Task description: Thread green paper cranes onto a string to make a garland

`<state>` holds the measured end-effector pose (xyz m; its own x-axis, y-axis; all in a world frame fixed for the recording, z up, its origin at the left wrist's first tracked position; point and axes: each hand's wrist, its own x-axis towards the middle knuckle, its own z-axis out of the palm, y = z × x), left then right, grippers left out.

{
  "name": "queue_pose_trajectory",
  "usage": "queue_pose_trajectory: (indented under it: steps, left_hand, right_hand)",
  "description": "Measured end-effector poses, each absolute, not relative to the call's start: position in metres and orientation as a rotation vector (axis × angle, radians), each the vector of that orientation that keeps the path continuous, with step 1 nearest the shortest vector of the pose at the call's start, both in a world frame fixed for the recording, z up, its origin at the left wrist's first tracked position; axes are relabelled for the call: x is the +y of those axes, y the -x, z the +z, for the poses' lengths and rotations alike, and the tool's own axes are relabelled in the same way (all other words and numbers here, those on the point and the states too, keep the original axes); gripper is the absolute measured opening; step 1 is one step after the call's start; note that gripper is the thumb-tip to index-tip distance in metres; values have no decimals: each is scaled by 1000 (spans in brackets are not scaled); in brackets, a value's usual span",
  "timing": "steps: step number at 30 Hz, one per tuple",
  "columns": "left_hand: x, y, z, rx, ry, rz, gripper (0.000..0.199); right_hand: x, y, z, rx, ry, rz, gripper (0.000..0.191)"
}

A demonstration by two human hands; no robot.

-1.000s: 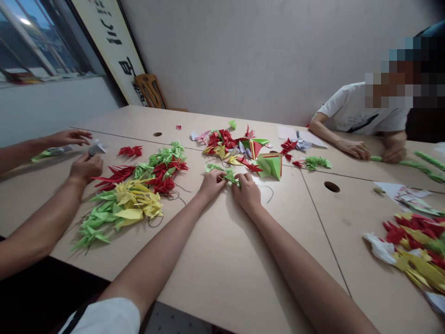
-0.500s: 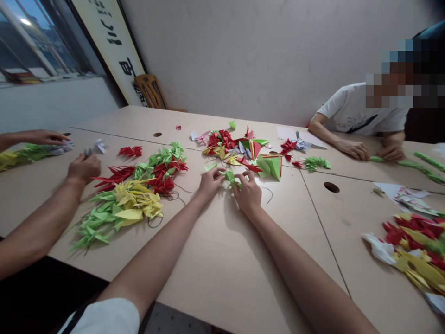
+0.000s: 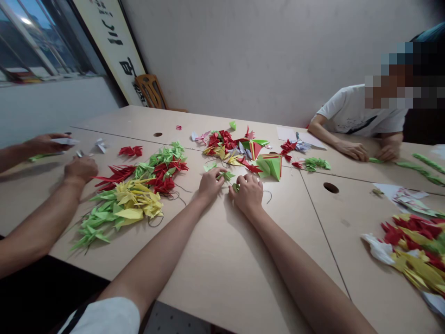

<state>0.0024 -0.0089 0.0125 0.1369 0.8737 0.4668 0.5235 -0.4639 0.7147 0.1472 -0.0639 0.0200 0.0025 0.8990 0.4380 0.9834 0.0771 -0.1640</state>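
Head view: I see L hand (image 3: 211, 184) & R hand (image 3: 247, 195) apart, curled low either side of green paper crane (image 3: 227, 176) at 12 o'clock; can't tell if pinched.

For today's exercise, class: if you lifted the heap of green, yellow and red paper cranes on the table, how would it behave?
The heap is probably very light for its bulk, being thin folded paper. It would likely sag rather than hold its shape, since its strands lie loose and curved. The dark thread trailing from it might snag and drag nearby cranes.
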Motion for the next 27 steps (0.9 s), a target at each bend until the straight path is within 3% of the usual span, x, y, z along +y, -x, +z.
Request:
queue_pose_trajectory:
  steps: [10, 14, 21, 27]
  left_hand:
    - [0, 2, 6, 1384, -1868, 1352, 25]
    - [3, 0, 3, 1236, -1742, 1328, 21]
    - [3, -2, 1, 1186, -1521, 1294, 21]
    - [2, -1, 0, 1219, -1617, 1274, 22]
  right_hand:
    - [-74, -146, 29, -1876, 1608, -57, 37]
    - [-68, -153, 30, -1581, 1577, 87, 41]
    - [-46, -173, 16, -1493, 1730, 287, 20]
    - [-46, -176, 19, -1735, 1518, 1003, 19]
